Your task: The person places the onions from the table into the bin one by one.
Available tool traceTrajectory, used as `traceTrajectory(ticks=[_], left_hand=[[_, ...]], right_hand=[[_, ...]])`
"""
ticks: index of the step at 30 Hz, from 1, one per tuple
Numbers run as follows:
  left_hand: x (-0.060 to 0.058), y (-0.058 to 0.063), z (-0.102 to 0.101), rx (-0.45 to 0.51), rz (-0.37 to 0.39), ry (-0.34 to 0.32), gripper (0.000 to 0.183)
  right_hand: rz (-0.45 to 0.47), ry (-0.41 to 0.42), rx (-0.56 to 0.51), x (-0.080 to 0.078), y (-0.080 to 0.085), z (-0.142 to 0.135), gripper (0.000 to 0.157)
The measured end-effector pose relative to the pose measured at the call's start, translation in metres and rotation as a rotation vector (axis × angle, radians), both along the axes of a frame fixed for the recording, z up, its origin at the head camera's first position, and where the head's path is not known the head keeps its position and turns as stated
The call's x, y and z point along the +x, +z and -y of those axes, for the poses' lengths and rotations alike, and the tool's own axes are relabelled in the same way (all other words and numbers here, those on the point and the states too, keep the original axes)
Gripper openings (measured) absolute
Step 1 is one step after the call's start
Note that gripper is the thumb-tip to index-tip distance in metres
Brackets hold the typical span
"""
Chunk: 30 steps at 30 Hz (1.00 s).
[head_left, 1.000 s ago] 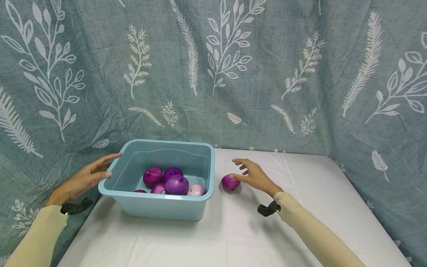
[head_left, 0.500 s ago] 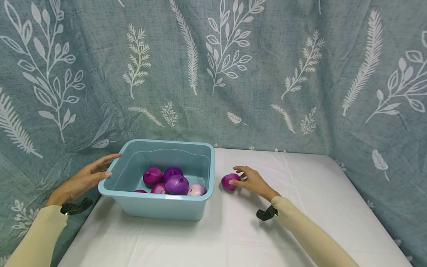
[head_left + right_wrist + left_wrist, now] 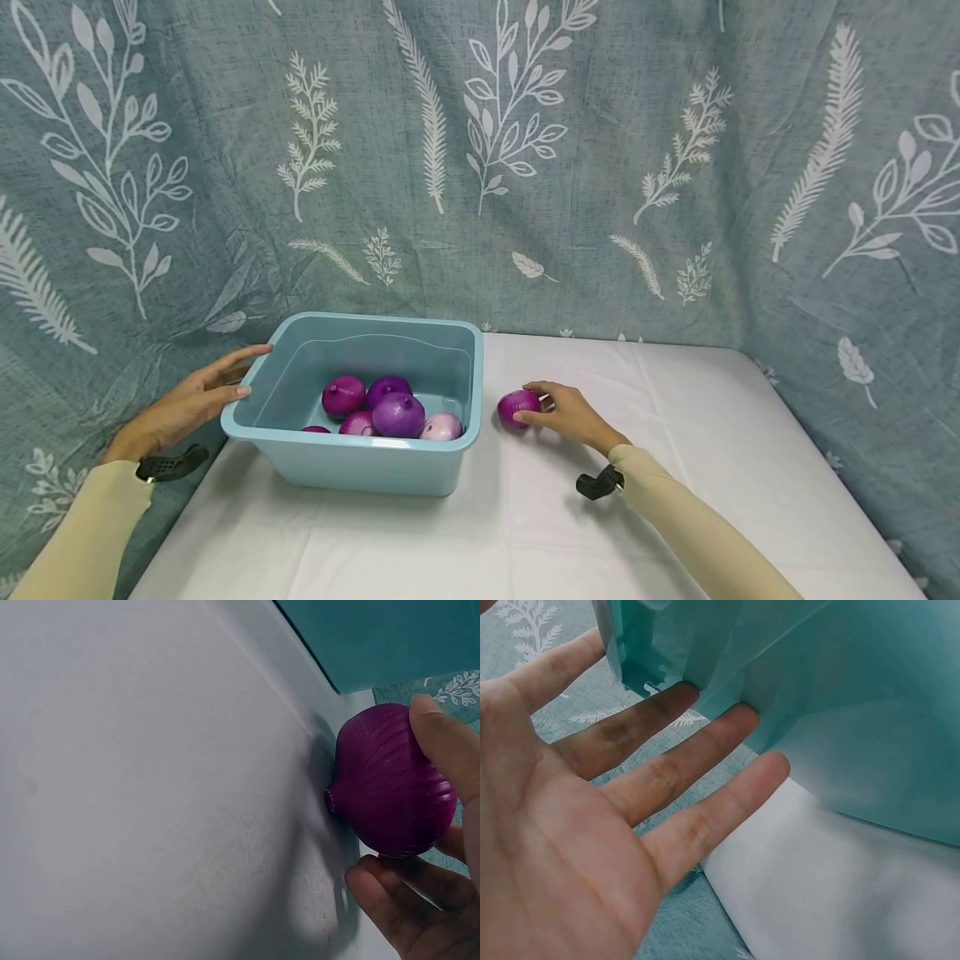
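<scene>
A red onion [image 3: 514, 410] lies on the white cloth to the right of a light blue plastic bin [image 3: 352, 463]. My right hand [image 3: 576, 415] grips this onion from its right side. In the right wrist view the thumb [image 3: 439, 739] presses one side of the onion [image 3: 390, 784], while the other fingers curl at the opposite side. At the bin's left end, my left hand [image 3: 183, 407] rests against the rim. Its fingers [image 3: 739, 724] stretch out nearly straight along the outer wall, as the left wrist view shows.
Several purple and pinkish onions [image 3: 398, 415] lie inside the bin, toward its front wall. A white cloth [image 3: 675, 467] covers the table. Blue-grey leaf-patterned fabric [image 3: 570, 217] hangs close behind and at both sides.
My right hand has lowered slightly and closed its thumb and fingers round the onion, which stays in place. The left hand and the bin have not moved.
</scene>
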<state>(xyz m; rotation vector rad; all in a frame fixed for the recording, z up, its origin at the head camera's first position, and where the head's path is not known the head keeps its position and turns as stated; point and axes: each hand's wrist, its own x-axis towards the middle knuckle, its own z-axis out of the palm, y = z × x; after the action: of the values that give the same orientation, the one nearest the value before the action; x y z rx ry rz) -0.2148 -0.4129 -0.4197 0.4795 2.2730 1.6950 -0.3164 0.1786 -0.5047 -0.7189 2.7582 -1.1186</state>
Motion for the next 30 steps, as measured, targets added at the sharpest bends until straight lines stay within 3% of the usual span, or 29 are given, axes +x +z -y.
traceTrajectory(ticks=[21, 30], left_hand=[[-0.001, 0.0, 0.0, 0.009, 0.0, -0.005, 0.066], [-0.002, -0.001, 0.001, 0.016, 0.0, -0.011, 0.066]], right_hand=[[-0.03, 0.015, -0.035, 0.001, 0.004, -0.004, 0.069], [-0.025, -0.012, -0.057, 0.0, 0.015, -0.007, 0.07]])
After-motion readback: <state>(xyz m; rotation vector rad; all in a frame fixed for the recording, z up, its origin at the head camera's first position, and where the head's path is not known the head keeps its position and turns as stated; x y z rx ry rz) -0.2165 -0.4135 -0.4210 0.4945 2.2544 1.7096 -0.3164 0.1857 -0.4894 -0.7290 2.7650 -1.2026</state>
